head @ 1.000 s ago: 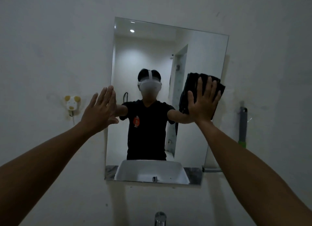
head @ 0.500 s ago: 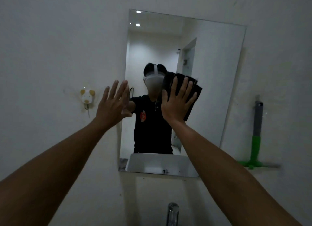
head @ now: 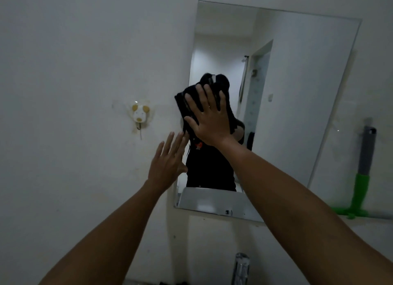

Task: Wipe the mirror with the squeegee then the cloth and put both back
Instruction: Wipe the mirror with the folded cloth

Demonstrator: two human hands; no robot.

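Observation:
A frameless rectangular mirror [head: 297, 97] hangs on the white wall. My right hand [head: 209, 116] lies flat with fingers spread on a black cloth [head: 185, 106], pressing it against the mirror's left edge. My left hand [head: 168, 163] rests open on the wall beside the mirror's lower left edge, holding nothing. The squeegee [head: 361, 178], with a grey and green handle and its blade at the bottom, hangs on the wall right of the mirror.
A small animal-shaped hook [head: 139, 114] sticks to the wall left of the mirror. A chrome tap [head: 241, 267] rises at the bottom edge below the mirror. The mirror reflects a person in a black shirt and a white basin.
My right hand has slid the black cloth leftwards across the mirror, from its right side to its left edge. My left hand has dropped lower. The view has shifted left.

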